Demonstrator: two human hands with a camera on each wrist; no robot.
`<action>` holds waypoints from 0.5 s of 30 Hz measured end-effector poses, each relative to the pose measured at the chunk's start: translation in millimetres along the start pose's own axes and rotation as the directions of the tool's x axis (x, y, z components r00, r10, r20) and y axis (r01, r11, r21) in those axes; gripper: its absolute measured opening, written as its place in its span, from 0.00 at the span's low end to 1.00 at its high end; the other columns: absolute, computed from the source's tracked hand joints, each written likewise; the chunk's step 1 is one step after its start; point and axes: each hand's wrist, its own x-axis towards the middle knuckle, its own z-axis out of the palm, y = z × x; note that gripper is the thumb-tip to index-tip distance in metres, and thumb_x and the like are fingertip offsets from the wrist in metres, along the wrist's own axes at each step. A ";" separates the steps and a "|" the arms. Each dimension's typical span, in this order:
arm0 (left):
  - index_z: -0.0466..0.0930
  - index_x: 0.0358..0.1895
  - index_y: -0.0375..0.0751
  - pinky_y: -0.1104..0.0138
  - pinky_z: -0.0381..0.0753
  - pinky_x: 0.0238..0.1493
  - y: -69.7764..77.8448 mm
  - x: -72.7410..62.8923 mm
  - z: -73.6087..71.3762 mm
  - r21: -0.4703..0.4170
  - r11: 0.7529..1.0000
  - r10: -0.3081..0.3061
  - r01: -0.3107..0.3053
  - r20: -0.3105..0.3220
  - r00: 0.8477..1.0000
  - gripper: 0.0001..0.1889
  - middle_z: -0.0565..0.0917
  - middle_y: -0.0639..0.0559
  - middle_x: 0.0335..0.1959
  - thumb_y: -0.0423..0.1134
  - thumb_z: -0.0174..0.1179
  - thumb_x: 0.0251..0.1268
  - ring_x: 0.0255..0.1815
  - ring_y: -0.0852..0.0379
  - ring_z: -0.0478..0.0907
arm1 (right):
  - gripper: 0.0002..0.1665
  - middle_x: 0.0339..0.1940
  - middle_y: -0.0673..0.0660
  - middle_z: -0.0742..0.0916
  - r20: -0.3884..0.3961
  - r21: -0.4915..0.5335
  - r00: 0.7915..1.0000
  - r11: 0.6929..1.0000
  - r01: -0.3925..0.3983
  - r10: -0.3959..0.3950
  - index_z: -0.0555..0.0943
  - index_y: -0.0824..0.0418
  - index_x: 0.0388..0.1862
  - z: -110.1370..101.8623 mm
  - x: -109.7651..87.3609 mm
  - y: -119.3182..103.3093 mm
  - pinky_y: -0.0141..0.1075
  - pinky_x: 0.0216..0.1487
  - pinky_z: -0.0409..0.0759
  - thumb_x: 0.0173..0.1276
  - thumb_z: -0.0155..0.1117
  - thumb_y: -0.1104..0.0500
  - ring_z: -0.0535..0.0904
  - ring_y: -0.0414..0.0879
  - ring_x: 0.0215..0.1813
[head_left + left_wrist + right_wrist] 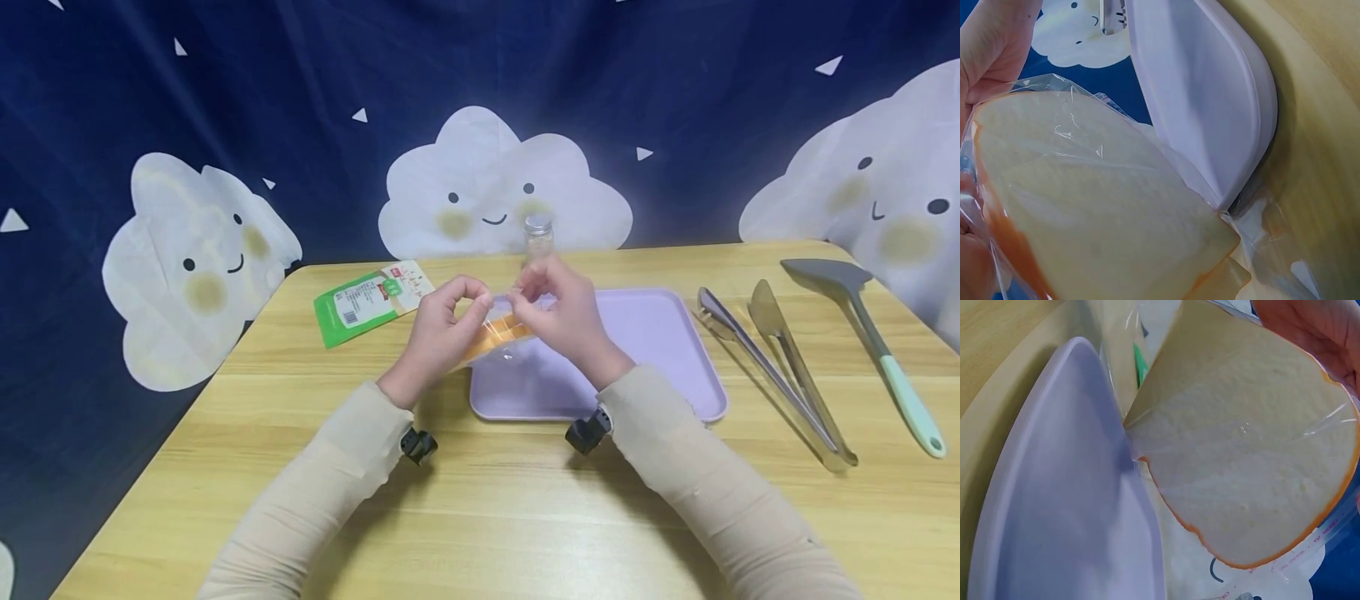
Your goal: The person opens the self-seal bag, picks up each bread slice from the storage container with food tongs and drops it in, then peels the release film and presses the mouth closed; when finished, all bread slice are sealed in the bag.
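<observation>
Bread with an orange-brown crust (pixel 1104 200) sits inside a clear plastic bag (pixel 1272 250), its pale cut face toward each wrist camera. Both hands hold this bag up over the left part of a lilac tray (pixel 645 350). My left hand (pixel 442 321) pinches the bag between thumb and curled fingers on the left. Close beside it, my right hand (pixel 562 308) pinches the bag on the right, thumb against fingertips. From above, only the bread's orange crust edge (pixel 501 332) shows between the hands. In the right wrist view the pale slice face (pixel 1241 444) overlaps the tray's edge.
A green and white packet (pixel 367 302) lies left of the tray. Behind the hands stands a small glass jar with a silver lid (pixel 538 237). Metal tongs (pixel 772 375) and a grey turner with a mint handle (pixel 896 392) lie to the right. A cloud-print cloth (pixel 330 67) hangs behind the table.
</observation>
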 end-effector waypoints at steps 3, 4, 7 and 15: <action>0.76 0.31 0.31 0.61 0.73 0.54 -0.4 -0.4 0.6 -0.001 1.000 0.003 -0.003 -0.002 1.000 0.06 0.82 0.42 0.35 0.31 0.55 0.64 0.43 0.52 0.76 | 0.08 0.25 0.59 0.81 -0.011 -0.047 0.998 0.997 0.064 -0.064 0.73 0.67 0.28 1.3 -1.0 0.5 0.34 0.33 0.78 0.51 0.63 0.74 0.77 0.46 0.28; 0.76 0.31 0.31 0.61 0.73 0.54 -0.7 -0.4 0.8 -0.002 1.000 0.006 -0.006 -0.002 1.000 0.06 0.82 0.41 0.34 0.31 0.55 0.64 0.43 0.52 0.76 | 0.08 0.25 0.59 0.81 -0.015 -0.059 0.996 0.995 0.082 -0.083 0.73 0.67 0.28 1.7 -1.2 0.5 0.35 0.33 0.79 0.51 0.62 0.73 0.78 0.47 0.28; 0.76 0.32 0.31 0.62 0.73 0.53 -0.9 -0.6 1.0 -0.006 1.000 0.014 -0.014 -0.004 1.000 0.06 0.81 0.41 0.34 0.31 0.55 0.64 0.43 0.51 0.76 | 0.07 0.25 0.59 0.82 -0.018 -0.076 0.994 0.992 0.103 -0.104 0.74 0.67 0.29 2.4 -1.7 1.0 0.36 0.33 0.80 0.51 0.63 0.73 0.78 0.47 0.28; 0.76 0.31 0.30 0.62 0.74 0.52 -2.9 -1.9 1.9 -0.008 0.999 0.049 -0.049 -0.006 0.999 0.05 0.81 0.41 0.33 0.30 0.54 0.64 0.41 0.52 0.76 | 0.07 0.27 0.61 0.84 -0.016 -0.054 0.998 0.996 0.066 -0.067 0.76 0.69 0.31 4.1 -2.5 1.8 0.35 0.34 0.81 0.53 0.64 0.72 0.81 0.48 0.29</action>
